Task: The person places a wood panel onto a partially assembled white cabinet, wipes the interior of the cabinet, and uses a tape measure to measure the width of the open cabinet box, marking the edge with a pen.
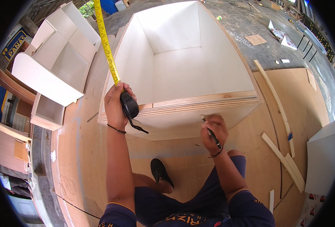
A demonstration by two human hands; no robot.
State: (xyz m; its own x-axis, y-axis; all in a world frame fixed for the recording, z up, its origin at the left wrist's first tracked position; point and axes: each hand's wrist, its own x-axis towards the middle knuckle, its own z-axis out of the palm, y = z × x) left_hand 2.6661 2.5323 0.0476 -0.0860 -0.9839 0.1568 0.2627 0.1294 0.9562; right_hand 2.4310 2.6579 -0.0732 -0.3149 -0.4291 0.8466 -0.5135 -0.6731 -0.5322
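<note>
My left hand [115, 104] is closed around a black tape measure [129, 104] at the near left corner of a large open box cabinet [177, 72]. Its yellow blade [106, 47] is drawn out and runs up past the top of the view; a black strap hangs from the case. In my right hand [216, 130] is a dark pencil or pen [211, 136], gripped near the cabinet's front panel [171, 123]. Its tip points at that panel; whether it touches, I cannot tell. The cabinet has white inner walls and a layered wooden front edge.
A white shelf unit [67, 56] and a small open box [48, 111] stand at the left. Wood strips [277, 106] lie on plywood sheeting [307, 98] at the right, beside a pale panel box [322, 159]. Scraps litter the concrete floor [239, 26] at the far right.
</note>
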